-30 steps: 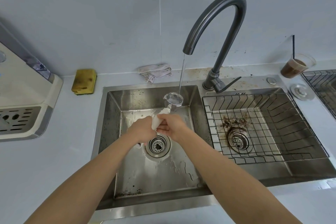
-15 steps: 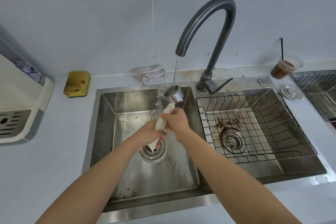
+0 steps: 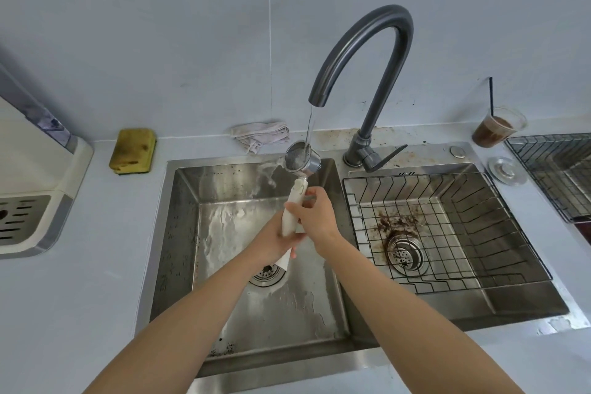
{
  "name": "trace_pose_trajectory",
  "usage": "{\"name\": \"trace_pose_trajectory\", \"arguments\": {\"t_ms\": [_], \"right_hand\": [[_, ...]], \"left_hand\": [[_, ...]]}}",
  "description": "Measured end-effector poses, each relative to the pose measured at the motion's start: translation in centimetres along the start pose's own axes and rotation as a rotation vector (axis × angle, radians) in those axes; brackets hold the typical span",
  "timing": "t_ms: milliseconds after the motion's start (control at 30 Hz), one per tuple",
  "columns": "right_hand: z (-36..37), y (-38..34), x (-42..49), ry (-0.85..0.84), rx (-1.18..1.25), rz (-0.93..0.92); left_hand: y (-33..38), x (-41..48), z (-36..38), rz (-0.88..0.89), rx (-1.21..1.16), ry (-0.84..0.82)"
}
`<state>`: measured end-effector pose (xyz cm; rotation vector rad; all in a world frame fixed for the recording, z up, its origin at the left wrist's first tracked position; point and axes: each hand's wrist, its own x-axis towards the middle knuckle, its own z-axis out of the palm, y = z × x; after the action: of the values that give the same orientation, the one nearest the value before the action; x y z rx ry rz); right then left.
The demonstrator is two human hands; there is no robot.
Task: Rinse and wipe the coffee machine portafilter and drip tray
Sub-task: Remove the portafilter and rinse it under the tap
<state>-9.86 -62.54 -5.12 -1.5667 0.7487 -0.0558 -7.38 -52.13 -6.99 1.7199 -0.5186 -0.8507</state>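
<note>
R hand point(image 3: 315, 219): fingers curled round the upper part of the white handle. L hand point(image 3: 271, 241): grips the lower part, touching the R hand. Both hold the portafilter point(image 3: 300, 160) over the left sink basin point(image 3: 182, 233), basket end raised and tilted into the water stream point(image 3: 308, 125) from the faucet point(image 3: 363, 51). Probable reason: flush out grounds, with runoff falling into the basin. The two-hand grip likely steadies the tilt.

Drip tray point(image 3: 22, 217) sits in the coffee machine point(image 3: 35, 166) on the tabletop point(image 3: 96, 297), far left, cut off by the frame edge. Cloth point(image 3: 260, 133) lies behind the sink, near for wiping.

Not readable:
- L fingers are hidden behind the handle.
- White tip point(image 3: 284, 262) below the L hand may be the handle end or sth else.
- Basket residue is obscured by spray.
</note>
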Motion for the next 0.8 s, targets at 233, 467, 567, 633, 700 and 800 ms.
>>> {"name": "trace_pose_trajectory", "arguments": {"t_ms": [233,467,567,633,700,800], "right_hand": [[0.0,0.6,0.8,-0.036,0.093,0.003],[0.6,0.6,1.3,-0.088,0.231,0.065],[1.1,0.4,1.4,-0.139,0.284,0.089],[1.6,0.3,1.4,-0.144,0.309,0.12],[2.0,0.2,1.4,-0.152,0.329,0.151],[2.4,0.2,1.4,-0.175,0.34,0.19]], "left_hand": [[-0.4,0.9,0.2,-0.029,0.148,0.113],[-1.6,1.4,-0.2,-0.125,0.438,0.284],[-2.0,1.2,-0.6,-0.153,0.57,0.341],[-2.1,1.0,-1.0,-0.166,0.676,0.36],[-2.2,0.7,-1.4,-0.168,0.757,0.369],[-2.2,0.1,-1.8,-0.183,0.843,0.377]]}}
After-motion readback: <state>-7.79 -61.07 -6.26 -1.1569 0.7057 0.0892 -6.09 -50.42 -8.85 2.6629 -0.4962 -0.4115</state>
